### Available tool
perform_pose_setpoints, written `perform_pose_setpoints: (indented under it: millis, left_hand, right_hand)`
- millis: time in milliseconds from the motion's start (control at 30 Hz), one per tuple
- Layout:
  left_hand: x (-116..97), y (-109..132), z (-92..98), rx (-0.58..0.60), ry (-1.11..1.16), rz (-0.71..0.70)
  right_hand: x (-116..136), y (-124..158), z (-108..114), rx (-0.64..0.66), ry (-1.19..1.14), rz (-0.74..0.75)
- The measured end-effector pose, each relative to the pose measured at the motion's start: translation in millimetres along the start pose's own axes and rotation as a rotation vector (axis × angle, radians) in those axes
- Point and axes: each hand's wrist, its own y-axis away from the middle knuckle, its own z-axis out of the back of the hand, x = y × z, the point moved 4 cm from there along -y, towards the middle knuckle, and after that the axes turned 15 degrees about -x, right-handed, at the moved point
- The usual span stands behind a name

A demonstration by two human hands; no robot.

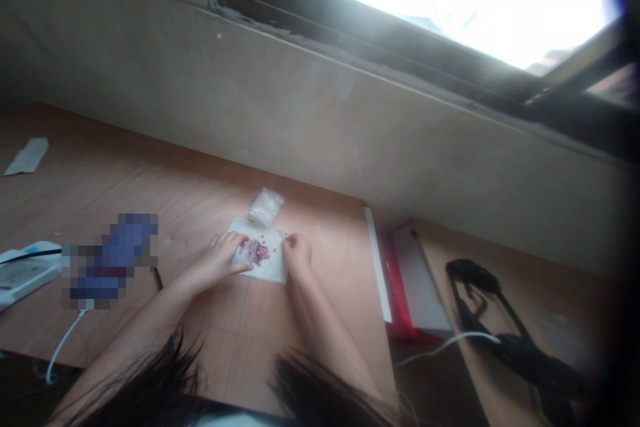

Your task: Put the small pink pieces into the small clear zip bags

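A white sheet lies on the wooden table with a small heap of pink beads on it. My left hand is closed on a small clear plastic bag right beside the beads. My right hand sits at the sheet's right edge, fingers pinched together; what they hold is too small to make out. Another clear plastic bag lies just beyond the sheet.
A white device with a cable sits at the left, a paper strip at the far left. Red and white flat items stand in the gap right of the table. A black strap lies on the neighbouring surface. Wall and window rise behind.
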Motion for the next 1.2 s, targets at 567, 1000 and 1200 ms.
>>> perform_pose_setpoints:
  millis: [567, 1000, 1200]
  left_hand:
    - [3.1, 1.9, 10.0, -0.037, 0.007, 0.008]
    - [11.7, -1.2, -0.5, -0.013, 0.013, 0.026]
    - [9.2, -1.4, 2.0, -0.034, 0.017, 0.034]
  right_hand:
    - [7.1, -8.8, -3.4, -0.104, 0.096, 0.078]
    - [2.2, -22.6, -9.4, -0.026, 0.220, 0.149]
    - [2.2, -27.2, -0.9, -0.058, 0.152, 0.114]
